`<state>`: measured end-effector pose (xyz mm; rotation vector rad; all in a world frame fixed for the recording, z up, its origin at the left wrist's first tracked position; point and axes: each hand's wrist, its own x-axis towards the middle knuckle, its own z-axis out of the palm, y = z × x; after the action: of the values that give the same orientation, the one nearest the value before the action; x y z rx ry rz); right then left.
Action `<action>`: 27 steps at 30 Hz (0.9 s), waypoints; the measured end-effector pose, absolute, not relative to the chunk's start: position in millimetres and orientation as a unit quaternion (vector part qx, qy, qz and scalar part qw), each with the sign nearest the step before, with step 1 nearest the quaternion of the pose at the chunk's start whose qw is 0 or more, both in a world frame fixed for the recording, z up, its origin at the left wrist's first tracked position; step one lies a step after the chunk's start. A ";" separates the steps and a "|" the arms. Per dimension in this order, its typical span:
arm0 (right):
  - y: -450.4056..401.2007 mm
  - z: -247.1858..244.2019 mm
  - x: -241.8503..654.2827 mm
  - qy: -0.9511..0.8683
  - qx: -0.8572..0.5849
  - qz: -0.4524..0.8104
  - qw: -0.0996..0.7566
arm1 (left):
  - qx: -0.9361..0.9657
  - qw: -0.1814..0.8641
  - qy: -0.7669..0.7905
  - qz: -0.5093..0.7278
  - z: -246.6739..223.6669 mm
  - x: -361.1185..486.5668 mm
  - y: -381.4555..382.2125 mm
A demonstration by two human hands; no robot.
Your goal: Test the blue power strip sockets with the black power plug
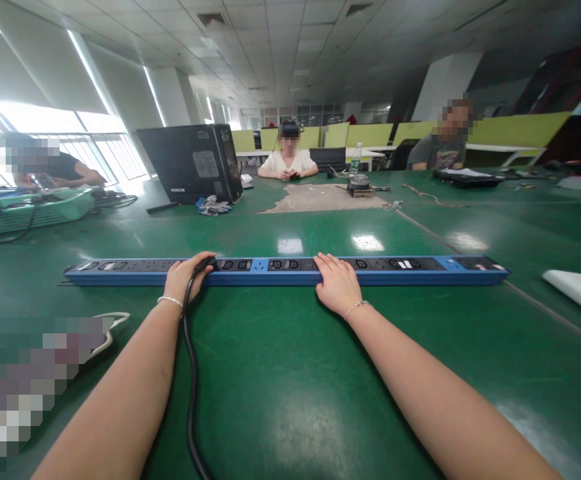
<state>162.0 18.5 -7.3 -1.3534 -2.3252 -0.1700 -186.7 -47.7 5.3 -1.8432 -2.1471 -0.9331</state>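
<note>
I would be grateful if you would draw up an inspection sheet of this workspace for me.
Surface: green table, shiny, with bright reflections.
Job's things: long blue power strip, lying crosswise before the person; black plug at its sockets, but whether fully seated cannot be told.
Clutter: computer case, gloves, bottle further back; green basket at left.
Hands: left hand grips the plug; right hand rests on the strip, holding nothing loose.
Cables: black cable runs from the plug toward the person.
Surroundings: three people around the table; yellow-green partitions behind.
</note>
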 end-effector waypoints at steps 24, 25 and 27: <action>20.4 -11.0 161.3 -0.838 -0.480 -0.072 0.249 | -0.648 0.094 -0.699 -0.287 20.2 -74.5 -23.2; 20.4 -10.9 161.3 -0.838 -0.481 -0.072 0.249 | -0.645 0.094 -0.705 -0.282 20.9 -73.9 -24.0; 20.2 -10.5 161.4 -0.837 -0.481 -0.070 0.250 | -0.640 0.094 -0.711 -0.276 21.5 -73.1 -25.3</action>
<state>161.4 20.2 -10.5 -1.3097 -2.2801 -0.1912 -73.1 -25.3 21.5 -1.8984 -2.1077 -0.8186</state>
